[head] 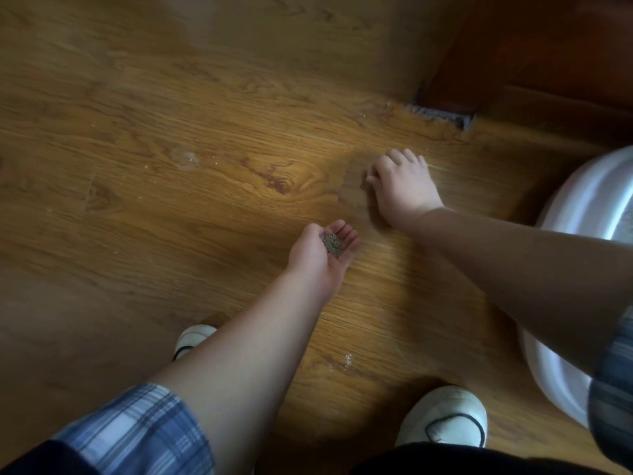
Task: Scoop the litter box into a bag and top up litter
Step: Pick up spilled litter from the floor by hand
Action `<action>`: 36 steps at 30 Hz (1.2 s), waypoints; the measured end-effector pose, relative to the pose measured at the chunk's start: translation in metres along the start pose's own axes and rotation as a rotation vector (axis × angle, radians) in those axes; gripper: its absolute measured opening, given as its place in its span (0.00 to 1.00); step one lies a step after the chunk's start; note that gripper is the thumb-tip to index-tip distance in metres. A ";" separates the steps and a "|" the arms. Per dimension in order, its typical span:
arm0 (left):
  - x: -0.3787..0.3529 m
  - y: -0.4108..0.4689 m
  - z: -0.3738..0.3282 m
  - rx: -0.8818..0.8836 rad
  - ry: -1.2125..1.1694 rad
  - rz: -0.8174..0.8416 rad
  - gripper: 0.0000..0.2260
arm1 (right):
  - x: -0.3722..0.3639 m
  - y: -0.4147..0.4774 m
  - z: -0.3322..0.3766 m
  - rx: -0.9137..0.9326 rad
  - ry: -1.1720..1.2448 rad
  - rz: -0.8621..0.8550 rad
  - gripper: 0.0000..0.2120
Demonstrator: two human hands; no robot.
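- I am crouching over the wooden floor (171, 234), clearing up spills.
- The litter box (582, 180) is sitting to my right; with no bag showing, I am judging the scooping and topping-up unfinished.
- My right hand (400, 186) is curling its fingers floorward; whether it is pinching anything, I cannot tell.
- My left hand (322, 258) is cupping upward, fingers together.
- Litter grains (331, 244) are lying in that palm.
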State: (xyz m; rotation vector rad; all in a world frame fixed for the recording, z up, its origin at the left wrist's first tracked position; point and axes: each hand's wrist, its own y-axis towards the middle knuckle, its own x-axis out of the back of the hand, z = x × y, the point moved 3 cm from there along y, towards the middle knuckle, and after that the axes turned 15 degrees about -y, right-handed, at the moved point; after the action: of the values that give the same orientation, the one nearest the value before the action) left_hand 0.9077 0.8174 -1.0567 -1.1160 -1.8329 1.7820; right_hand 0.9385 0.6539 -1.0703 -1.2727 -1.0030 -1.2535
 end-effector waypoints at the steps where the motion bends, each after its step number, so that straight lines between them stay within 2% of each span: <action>1: -0.001 0.002 0.002 0.010 0.001 -0.001 0.14 | 0.005 -0.008 0.002 0.008 0.098 -0.027 0.09; 5: -0.003 0.005 0.016 0.068 -0.019 0.049 0.16 | 0.013 -0.064 0.025 0.113 0.361 -0.102 0.06; 9: 0.002 0.003 0.028 0.127 0.032 0.081 0.16 | 0.001 -0.097 0.035 0.165 0.408 -0.095 0.07; 11: 0.003 0.000 0.030 0.145 0.004 0.094 0.17 | -0.002 -0.100 0.029 0.173 0.395 -0.105 0.11; 15: 0.006 -0.001 0.020 0.072 -0.009 0.044 0.14 | 0.001 -0.087 0.008 0.115 0.281 -0.108 0.18; 19: 0.007 -0.002 0.005 0.016 0.023 0.032 0.13 | -0.010 -0.057 -0.013 0.004 -0.069 0.067 0.26; 22: 0.009 -0.002 -0.003 0.015 0.008 0.031 0.13 | -0.023 -0.047 -0.015 0.050 -0.180 0.133 0.30; 28: 0.015 0.001 -0.011 -0.001 -0.027 0.022 0.13 | -0.027 -0.050 0.001 0.192 -0.089 0.135 0.25; 36: 0.016 0.002 -0.015 -0.005 -0.046 0.012 0.13 | -0.027 -0.038 -0.001 0.091 0.202 -0.029 0.14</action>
State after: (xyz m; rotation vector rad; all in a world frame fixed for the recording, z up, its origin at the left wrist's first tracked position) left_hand 0.9093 0.8394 -1.0610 -1.0983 -1.8620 1.8256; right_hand 0.8978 0.6601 -1.0931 -1.0426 -0.9247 -1.3157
